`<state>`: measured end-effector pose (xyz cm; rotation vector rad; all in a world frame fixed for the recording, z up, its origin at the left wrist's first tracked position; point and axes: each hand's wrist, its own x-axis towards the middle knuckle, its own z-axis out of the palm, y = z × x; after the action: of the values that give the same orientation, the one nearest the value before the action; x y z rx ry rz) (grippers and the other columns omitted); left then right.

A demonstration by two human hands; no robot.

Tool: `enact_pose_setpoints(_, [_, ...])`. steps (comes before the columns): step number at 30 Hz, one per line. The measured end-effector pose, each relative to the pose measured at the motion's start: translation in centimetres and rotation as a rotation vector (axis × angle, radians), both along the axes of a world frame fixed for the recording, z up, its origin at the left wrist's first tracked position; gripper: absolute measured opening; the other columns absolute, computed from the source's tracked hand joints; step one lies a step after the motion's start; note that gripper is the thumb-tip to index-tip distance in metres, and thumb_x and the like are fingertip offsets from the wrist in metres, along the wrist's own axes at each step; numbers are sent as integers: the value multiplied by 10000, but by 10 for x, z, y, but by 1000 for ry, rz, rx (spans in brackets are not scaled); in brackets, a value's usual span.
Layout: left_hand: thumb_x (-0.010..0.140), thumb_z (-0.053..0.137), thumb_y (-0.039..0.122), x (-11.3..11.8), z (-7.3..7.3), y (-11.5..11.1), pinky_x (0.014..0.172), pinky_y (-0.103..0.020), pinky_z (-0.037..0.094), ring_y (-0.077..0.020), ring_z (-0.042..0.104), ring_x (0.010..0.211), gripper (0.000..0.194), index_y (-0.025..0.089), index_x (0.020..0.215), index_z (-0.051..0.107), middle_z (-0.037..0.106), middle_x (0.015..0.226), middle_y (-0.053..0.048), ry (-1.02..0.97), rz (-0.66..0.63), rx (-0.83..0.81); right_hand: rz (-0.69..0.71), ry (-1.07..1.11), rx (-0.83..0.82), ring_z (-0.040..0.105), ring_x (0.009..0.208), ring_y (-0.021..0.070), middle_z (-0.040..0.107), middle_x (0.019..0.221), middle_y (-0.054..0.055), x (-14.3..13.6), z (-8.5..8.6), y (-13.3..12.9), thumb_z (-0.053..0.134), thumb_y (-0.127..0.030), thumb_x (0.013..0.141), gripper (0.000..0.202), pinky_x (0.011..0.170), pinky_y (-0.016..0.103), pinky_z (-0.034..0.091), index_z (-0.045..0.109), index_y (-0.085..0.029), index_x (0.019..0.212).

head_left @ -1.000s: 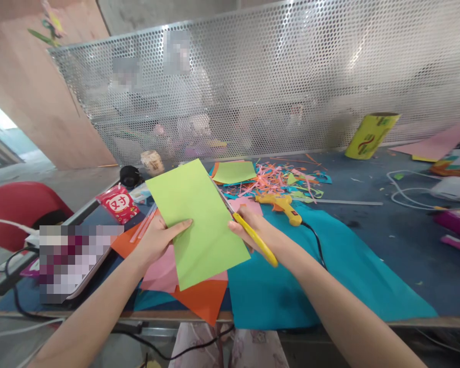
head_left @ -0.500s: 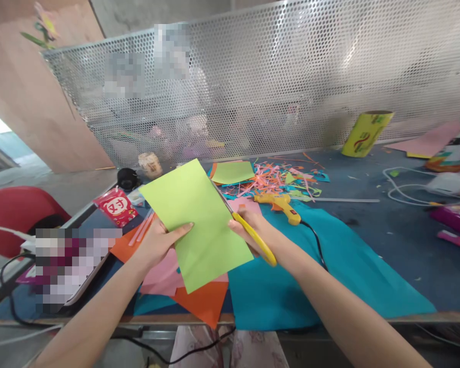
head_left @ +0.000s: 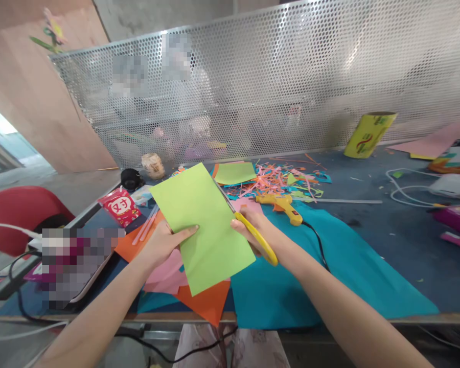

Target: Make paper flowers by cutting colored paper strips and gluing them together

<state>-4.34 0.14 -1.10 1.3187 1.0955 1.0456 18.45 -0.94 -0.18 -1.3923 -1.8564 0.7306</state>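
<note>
Green sheet [head_left: 205, 240] in one hand, scissors [head_left: 257, 239] in the other

The left hand [head_left: 163, 245] has its fingers closed on the green sheet, with the thumb flat on top. The other left fingers are hidden under it. The right hand [head_left: 253, 225] has its fingers curled around the yellow handle of the scissors. The blades lie along the right edge of the green sheet; how far they are open is hard to tell. The green sheet is tilted, up above the counter [head_left: 368, 240].

Under and beside it lie orange paper [head_left: 210, 301], pink paper [head_left: 164, 273] and a big blue sheet [head_left: 279, 291]. A yellow glue gun [head_left: 287, 207] with a black cord sits at the back of the blue sheet. Behind it is a messy pile of paper scraps [head_left: 272, 179], pink, orange, blue and green, next to a small paper stack [head_left: 235, 173].

The counter has a dark blue top and a brown front edge. A metal screen [head_left: 253, 92] full of little holes stands at the back, and people can be seen dimly through it. On the left are a red chair [head_left: 23, 214], a grey floor [head_left: 80, 179] and a light brown board [head_left: 34, 87].

A red packet [head_left: 120, 205] shows one big Chinese sign on a white patch, which looks like 对. A yellow tube [head_left: 370, 135] has a red mark and print too small to read.
</note>
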Motion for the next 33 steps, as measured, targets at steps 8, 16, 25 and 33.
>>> enact_pose_setpoints(8, [605, 772, 369, 2, 2, -3, 729, -371, 545, -249, 684, 774, 417, 141, 940, 671, 726, 922, -106, 51, -27, -39, 11, 37, 48, 438, 580, 135, 436, 594, -22, 1, -4, 0, 381, -647, 755, 438, 529, 270, 337, 356, -211, 713])
enact_pose_setpoints(16, [573, 784, 384, 4, 3, -6, 686, -361, 551, -271, 680, 820, 457, 153, 952, 677, 723, 936, -108, 61, -40, -43, 12, 62, 26, 421, 565, 125, 414, 579, -33, 1, -2, 0, 410, -679, 736, 475, 523, 258, 325, 373, -206, 703])
enact_pose_setpoints(25, [577, 784, 367, 9, 5, -11, 704, -344, 556, -263, 675, 859, 448, 147, 947, 661, 713, 987, -109, 74, -30, -32, -4, 62, 41, 459, 599, 145, 444, 592, -19, 2, -1, 0, 421, -651, 744, 450, 551, 271, 345, 380, -205, 700])
enact_pose_setpoints(33, [542, 803, 356, 18, 10, -23, 729, -353, 559, -267, 674, 872, 489, 141, 948, 636, 703, 1017, -120, 108, -6, -39, 11, 103, 12, 454, 486, 124, 427, 515, -38, 0, 1, -2, 453, -652, 720, 455, 465, 255, 337, 392, -202, 690])
